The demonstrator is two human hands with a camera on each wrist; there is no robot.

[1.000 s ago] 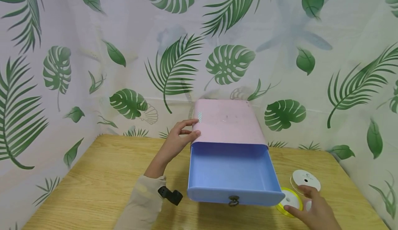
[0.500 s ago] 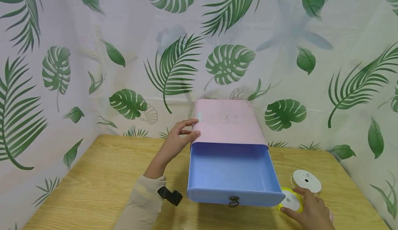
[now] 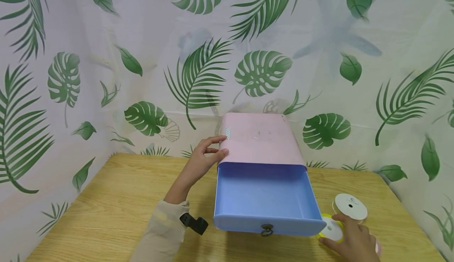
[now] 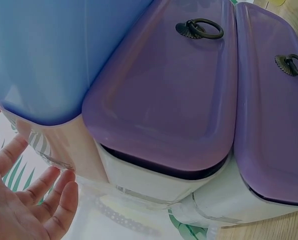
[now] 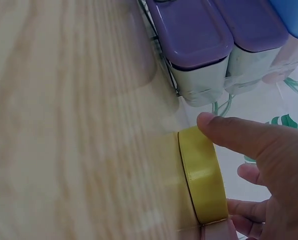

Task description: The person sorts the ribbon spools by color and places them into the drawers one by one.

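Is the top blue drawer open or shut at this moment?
Open: the blue drawer juts out past the pink cabinet top, and the head view looks down into it.

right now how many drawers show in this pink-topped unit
3: the open blue plastic drawer on top, the purple round-cornered drawer directly below, and another purple drawer at the bottom. No others show.

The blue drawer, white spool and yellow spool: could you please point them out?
Blue drawer (image 3: 264,196), head view: its floor.
White spool (image 3: 355,210), head view: its flat face.
Yellow spool (image 5: 204,175), right wrist view: its outer rim.
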